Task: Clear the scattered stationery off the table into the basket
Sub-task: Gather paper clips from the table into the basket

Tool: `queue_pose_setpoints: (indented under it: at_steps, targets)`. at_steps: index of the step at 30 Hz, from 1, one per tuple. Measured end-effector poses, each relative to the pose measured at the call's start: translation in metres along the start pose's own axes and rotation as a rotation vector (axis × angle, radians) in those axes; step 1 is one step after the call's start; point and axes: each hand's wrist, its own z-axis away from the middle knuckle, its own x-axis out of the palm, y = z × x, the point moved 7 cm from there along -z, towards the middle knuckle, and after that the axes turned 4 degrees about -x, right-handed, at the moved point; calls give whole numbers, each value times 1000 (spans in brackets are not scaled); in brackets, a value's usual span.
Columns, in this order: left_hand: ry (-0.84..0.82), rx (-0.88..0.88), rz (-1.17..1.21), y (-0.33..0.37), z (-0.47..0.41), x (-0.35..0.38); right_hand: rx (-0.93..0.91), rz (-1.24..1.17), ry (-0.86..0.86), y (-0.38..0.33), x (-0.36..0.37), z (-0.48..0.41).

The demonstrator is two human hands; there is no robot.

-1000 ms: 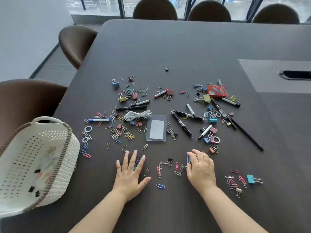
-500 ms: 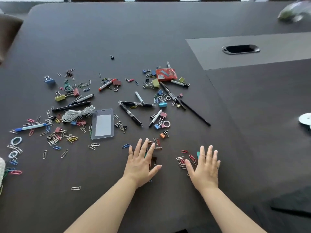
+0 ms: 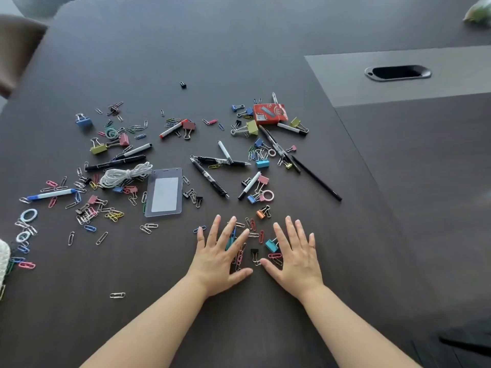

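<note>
Scattered stationery covers the dark table (image 3: pixel 239 49): paper clips, binder clips, pens, a clear badge holder (image 3: pixel 164 192), a white cord bundle (image 3: pixel 125 175) and a red box (image 3: pixel 270 114). My left hand (image 3: pixel 221 257) and my right hand (image 3: pixel 296 254) lie flat with spread fingers on the table, close together. Between them sits a small heap of paper clips (image 3: pixel 252 232) with a teal binder clip (image 3: pixel 271 245) and a black binder clip (image 3: pixel 254 253). Only a sliver of the white basket (image 3: pixel 3 258) shows at the left edge.
A cable slot (image 3: pixel 398 73) sits in a grey panel at the back right. A brown chair (image 3: pixel 16 46) stands at the far left. One lone silver clip (image 3: pixel 117 295) lies near the front left. A green blurred object (image 3: pixel 478 13) is at the top right corner.
Both hands have slid toward each other, sweeping clips into a heap between them. The view swung right, so the basket has almost left the frame.
</note>
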Motion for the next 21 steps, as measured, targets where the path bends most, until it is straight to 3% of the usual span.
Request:
queue_pose_setpoints:
  at_steps: [9, 13, 17, 21]
  targets:
    - [-3, -217, 53, -38, -53, -12, -177, 42, -95, -7, -12, -88]
    - [229, -194, 83, -40, -55, -25, -230, 40, -75, -16, -14, -109]
    - [401, -170, 132, -42, -50, -28, -235, -69, 118, -18, -21, -111]
    - [457, -171, 128, -41, -48, -30, -257, -49, 316, -17, -26, -106]
